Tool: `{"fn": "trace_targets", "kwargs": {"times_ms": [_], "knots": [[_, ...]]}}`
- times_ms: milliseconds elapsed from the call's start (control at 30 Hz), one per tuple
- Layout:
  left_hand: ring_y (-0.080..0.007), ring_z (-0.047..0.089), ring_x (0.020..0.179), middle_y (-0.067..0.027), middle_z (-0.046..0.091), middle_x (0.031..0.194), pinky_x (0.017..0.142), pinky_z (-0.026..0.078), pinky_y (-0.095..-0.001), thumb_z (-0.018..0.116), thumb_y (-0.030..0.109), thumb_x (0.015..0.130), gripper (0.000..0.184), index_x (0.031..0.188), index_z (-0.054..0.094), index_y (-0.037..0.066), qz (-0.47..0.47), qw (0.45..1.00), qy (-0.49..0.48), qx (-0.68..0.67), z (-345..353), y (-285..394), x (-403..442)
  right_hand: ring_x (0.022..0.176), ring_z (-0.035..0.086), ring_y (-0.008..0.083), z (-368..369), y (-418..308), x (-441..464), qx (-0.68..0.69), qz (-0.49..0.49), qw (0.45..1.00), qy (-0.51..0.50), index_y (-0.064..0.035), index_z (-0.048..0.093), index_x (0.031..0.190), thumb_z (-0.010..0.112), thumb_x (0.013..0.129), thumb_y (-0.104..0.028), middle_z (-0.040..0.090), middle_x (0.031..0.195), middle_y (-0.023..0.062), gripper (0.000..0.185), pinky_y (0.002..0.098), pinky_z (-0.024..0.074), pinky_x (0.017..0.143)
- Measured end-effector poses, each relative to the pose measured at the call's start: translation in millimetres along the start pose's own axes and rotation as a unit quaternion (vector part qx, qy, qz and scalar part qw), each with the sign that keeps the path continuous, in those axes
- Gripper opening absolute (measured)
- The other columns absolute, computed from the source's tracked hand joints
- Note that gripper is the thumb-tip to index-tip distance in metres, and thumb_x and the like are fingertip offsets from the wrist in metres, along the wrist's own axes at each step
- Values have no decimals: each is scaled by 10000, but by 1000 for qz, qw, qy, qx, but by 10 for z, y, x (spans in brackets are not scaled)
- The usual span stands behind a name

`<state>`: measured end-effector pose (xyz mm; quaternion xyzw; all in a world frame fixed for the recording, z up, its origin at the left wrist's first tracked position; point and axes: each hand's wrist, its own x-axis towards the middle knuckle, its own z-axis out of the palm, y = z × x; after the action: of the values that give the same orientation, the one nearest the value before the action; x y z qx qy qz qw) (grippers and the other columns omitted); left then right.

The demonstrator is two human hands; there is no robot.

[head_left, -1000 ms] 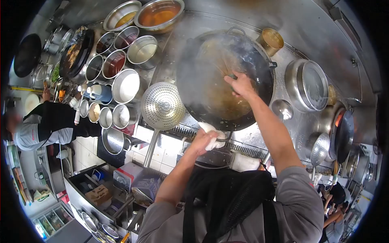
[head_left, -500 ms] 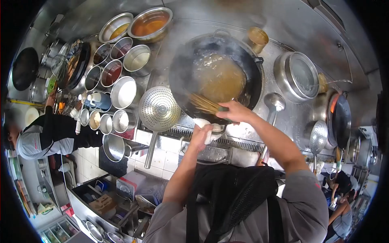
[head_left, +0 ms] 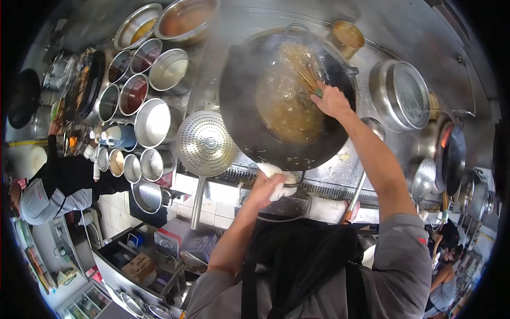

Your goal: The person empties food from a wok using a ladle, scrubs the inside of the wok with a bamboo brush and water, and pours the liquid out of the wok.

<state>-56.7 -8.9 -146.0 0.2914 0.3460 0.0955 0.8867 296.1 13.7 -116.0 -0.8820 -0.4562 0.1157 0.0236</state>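
Observation:
A large dark wok [head_left: 241, 106] stands on the steel stove with cloudy brown liquid [head_left: 284, 109] swirling inside. My right hand [head_left: 333, 102] is closed around a bamboo wok brush [head_left: 307, 77], its bristles in the liquid at the wok's far right. At the near rim, my left hand [head_left: 265, 187] grips a folded white cloth [head_left: 276, 178] against the wok's handle loop. A perforated strainer [head_left: 206, 143] lies left of the wok, its handle toward me. Beyond my right forearm sits a steel ladle [head_left: 373, 127], partly hidden.
Several steel pots of seasonings, including a white-filled one [head_left: 154, 125], crowd the left. A tin can [head_left: 346, 38] stands behind the wok and a steel pot [head_left: 401, 95] to its right. Another person [head_left: 48, 191] works at far left; more people are at lower right.
My right hand has swept the brush from the near side of the wok to its far right. The liquid has spread and splashes up the far wall. My left hand keeps its hold.

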Motion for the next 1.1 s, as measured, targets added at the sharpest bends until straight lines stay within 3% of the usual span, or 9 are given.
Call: {"fn": "trace_targets", "kwargs": {"times_ms": [100,233,500,633,667,733,867,1033,1100], "knots": [[-270,746,927,-186,726,1064,799,634,-389,620,19,882,332,1201,611,-72,-8,1000,2,28,-45,-20,30,641,724,249,-134,-658,-116,377,120,906,-151,-58,403,1578,724,954,-367,722,892,169,767,372,590,547],[-261,744,921,-168,721,1055,780,640,-383,609,11,907,301,1202,603,-49,-6,998,35,51,-91,-106,105,516,646,172,12,-1248,-325,541,90,818,-172,-56,405,1579,724,963,-364,664,806,77,759,297,508,421],[-257,730,887,-141,692,1022,743,646,-395,605,1,892,247,1139,585,-8,48,998,39,-15,83,-86,56,485,624,163,-217,-968,-1153,426,-3,851,-308,-45,437,1558,693,969,-371,651,709,80,721,298,485,390],[-249,725,892,-138,691,1022,748,637,-391,611,3,885,247,1131,596,-10,50,997,48,-17,124,-88,23,495,669,230,-679,-423,-1562,217,-42,925,-310,-14,529,1487,672,913,-432,730,831,220,724,371,592,579],[-248,725,888,-137,692,1022,750,635,-389,614,4,884,245,1128,596,-10,49,997,50,-15,99,-106,38,698,748,291,-828,-316,-1645,151,-17,942,-299,-39,537,1488,683,904,-424,743,998,259,715,418,616,734],[-249,725,875,-140,693,1009,743,633,-384,622,8,886,244,1126,593,-25,43,998,42,0,16,-127,85,1125,685,407,-503,232,-1591,-15,-65,978,-200,-51,601,1394,706,927,-400,718,1164,247,593,505,556,959],[-218,714,855,-125,684,985,711,618,-360,656,17,879,243,1112,609,-33,18,999,29,-5,60,-9,21,1100,695,413,-732,269,-1060,-122,23,982,-145,-67,547,1407,668,961,-326,719,1146,235,530,513,562,957],[-239,736,880,-166,708,1004,714,637,-375,649,18,904,253,1131,608,-86,-2,1000,7,7,36,60,11,902,747,356,-72,-69,47,40,-26,998,-31,-90,500,1507,697,955,-355,728,1029,217,643,465,609,738],[-243,740,821,-189,716,1023,675,637,-362,622,14,916,231,1123,629,-90,-1,999,17,36,47,76,-17,751,736,288,-60,-516,-15,285,70,948,-125,-70,473,1532,711,946,-376,722,999,200,702,411,607,631]]}}
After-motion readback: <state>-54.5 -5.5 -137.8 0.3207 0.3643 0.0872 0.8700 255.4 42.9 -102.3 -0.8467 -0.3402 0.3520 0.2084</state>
